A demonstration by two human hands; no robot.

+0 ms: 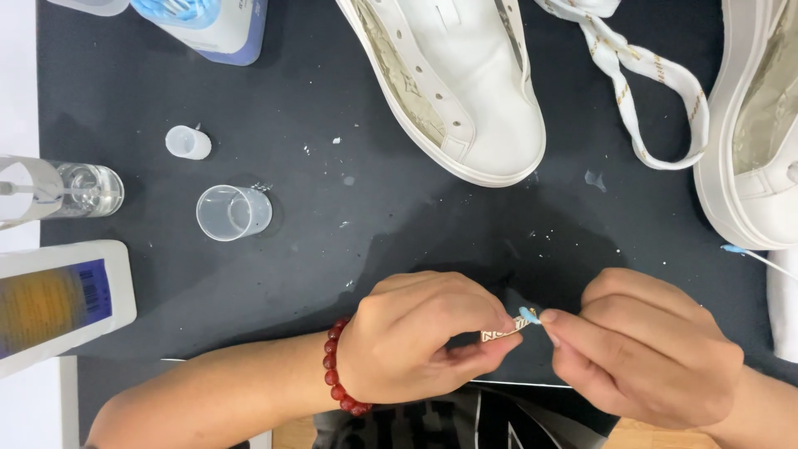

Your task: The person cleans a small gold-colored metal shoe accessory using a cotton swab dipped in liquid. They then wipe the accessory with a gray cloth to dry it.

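Black mat, metal tag lying level, left-right

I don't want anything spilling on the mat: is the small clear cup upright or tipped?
Upright. The clear cup shows its round open rim facing the camera, standing on the black mat. Whether it holds liquid: cannot tell.

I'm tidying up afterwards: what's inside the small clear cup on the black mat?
The clear cup looks empty; the black mat shows through its base. A thin film of clear liquid cannot be ruled out from the head view.
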